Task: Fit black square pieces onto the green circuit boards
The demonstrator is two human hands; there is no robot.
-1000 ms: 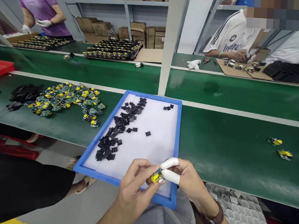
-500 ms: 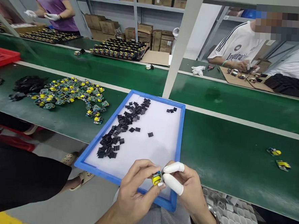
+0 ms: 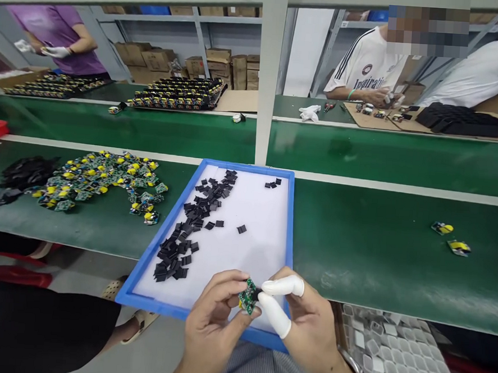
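Observation:
Between the fingers and thumb of my left hand [image 3: 218, 319] is a small circuit board [image 3: 248, 297], its green face turned to the right and a bit of yellow showing behind. My right hand [image 3: 304, 313], with white finger cots on thumb and forefinger, pinches a small black plastic piece [image 3: 257, 294] against the board's green side. Both hands are over the near end of a blue-rimmed tray [image 3: 289, 228] with a white bottom. Many similar black pieces [image 3: 201, 209] lie along the tray's left side, and one loose piece [image 3: 241, 229] lies near its middle.
A heap of circuit boards [image 3: 102, 172] and a pile of dark flat pieces [image 3: 28, 172] lie left of the tray. Two boards [image 3: 458, 248] lie on the green table at right. Clear plastic cases [image 3: 407, 354] sit below its edge. Co-workers stand across the belt [image 3: 361, 151].
The board has turned in my left hand, from its yellow component side to its green face. The black piece between my right fingertips now shows. The camera view has shifted slightly.

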